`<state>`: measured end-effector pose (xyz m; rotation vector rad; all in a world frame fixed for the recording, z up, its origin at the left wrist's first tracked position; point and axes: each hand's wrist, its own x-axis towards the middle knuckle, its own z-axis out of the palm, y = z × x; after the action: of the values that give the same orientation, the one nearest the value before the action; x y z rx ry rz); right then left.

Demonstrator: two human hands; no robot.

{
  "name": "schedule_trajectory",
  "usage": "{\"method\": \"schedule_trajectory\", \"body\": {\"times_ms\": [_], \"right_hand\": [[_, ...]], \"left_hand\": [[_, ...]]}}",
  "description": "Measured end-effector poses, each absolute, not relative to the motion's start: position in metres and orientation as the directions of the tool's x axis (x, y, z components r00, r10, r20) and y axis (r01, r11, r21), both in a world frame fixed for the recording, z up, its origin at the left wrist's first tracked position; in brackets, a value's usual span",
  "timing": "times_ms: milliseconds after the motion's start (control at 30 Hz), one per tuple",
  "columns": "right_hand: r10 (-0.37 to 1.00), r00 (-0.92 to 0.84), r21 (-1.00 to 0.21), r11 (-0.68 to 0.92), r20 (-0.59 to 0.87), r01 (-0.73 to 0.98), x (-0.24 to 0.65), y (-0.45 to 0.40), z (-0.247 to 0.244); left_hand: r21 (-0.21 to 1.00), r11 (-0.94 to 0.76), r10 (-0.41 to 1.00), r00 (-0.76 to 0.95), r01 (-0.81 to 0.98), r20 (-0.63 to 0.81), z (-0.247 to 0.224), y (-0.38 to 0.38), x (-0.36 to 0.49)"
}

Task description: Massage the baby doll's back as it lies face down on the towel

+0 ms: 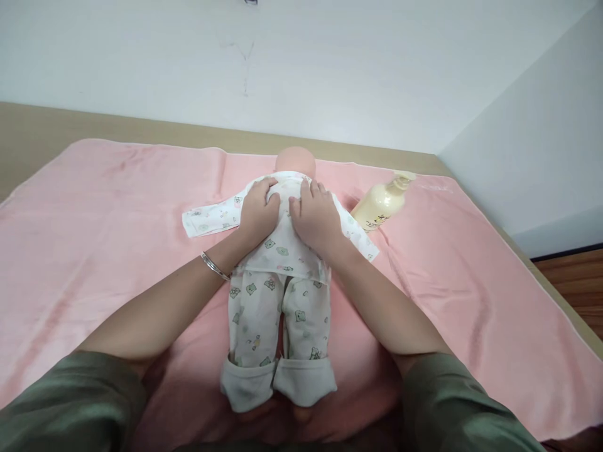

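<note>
A baby doll [296,161] lies on a pink blanket, its smooth bald head pointing away from me and no face showing. It wears a white printed top [277,250] and matching trousers [257,317] with wide turned-up cuffs. My left hand [260,212] rests on the upper left of the top, fingers stretched out and thumb apart. On the upper right, my right hand [316,215] lies with its fingers spread. Between the two hands runs a narrow strip of fabric. The doll's sleeves reach out to both sides, and its feet peek out below the cuffs.
A cream pump bottle [382,202] lies tilted on the pink blanket [117,251], close to the doll's right-hand sleeve. Beyond the blanket runs the pale wooden table edge [188,130], with a white wall [164,56] behind it. Another wall rises at the right.
</note>
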<state>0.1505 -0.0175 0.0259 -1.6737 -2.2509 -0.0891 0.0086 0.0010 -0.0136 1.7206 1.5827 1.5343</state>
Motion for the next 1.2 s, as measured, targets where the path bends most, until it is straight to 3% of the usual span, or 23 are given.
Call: {"method": "schedule_trajectory", "body": {"times_ms": [133,300,433,600,733,867,1033,1133,1200], "right_hand": [[0.824,-0.418,-0.078,0.48,0.383,0.874,0.131,-0.048,0.016],[0.748,-0.604,-0.144,0.653,0.275,0.744,0.144,-0.014,0.024],[0.856,-0.434,-0.236,0.5,0.281,0.833,0.161,0.013,0.032],[0.93,-0.25,-0.128,0.292,0.271,0.948,0.144,-0.028,0.031],[0.867,-0.417,-0.039,0.443,0.274,0.895,0.129,-0.059,0.026],[0.808,-0.538,-0.087,0.57,0.241,0.817,0.141,-0.031,0.029],[0.92,-0.341,-0.228,0.381,0.195,0.896,0.161,0.008,0.038],[0.944,-0.253,-0.175,0.291,0.212,0.941,0.157,-0.005,0.038],[0.927,-0.276,-0.075,0.304,0.255,0.95,0.15,-0.025,0.036]], "left_hand": [[0.814,-0.332,0.86,-0.201,0.477,0.469,-0.015,0.002,0.007],[0.808,-0.323,0.868,-0.186,0.492,0.46,-0.013,0.002,0.005],[0.793,-0.33,0.857,-0.188,0.513,0.479,-0.014,0.001,0.006],[0.755,-0.351,0.827,-0.195,0.554,0.528,-0.017,-0.002,0.006],[0.763,-0.356,0.823,-0.205,0.54,0.529,-0.018,-0.001,0.004],[0.784,-0.324,0.857,-0.187,0.529,0.48,-0.017,0.0,0.004],[0.622,-0.38,0.856,0.006,0.685,0.517,-0.006,-0.016,0.018],[0.549,-0.447,0.83,0.098,0.707,0.549,-0.002,-0.02,0.022],[0.584,-0.423,0.842,0.062,0.693,0.536,-0.003,-0.013,0.018]]}}
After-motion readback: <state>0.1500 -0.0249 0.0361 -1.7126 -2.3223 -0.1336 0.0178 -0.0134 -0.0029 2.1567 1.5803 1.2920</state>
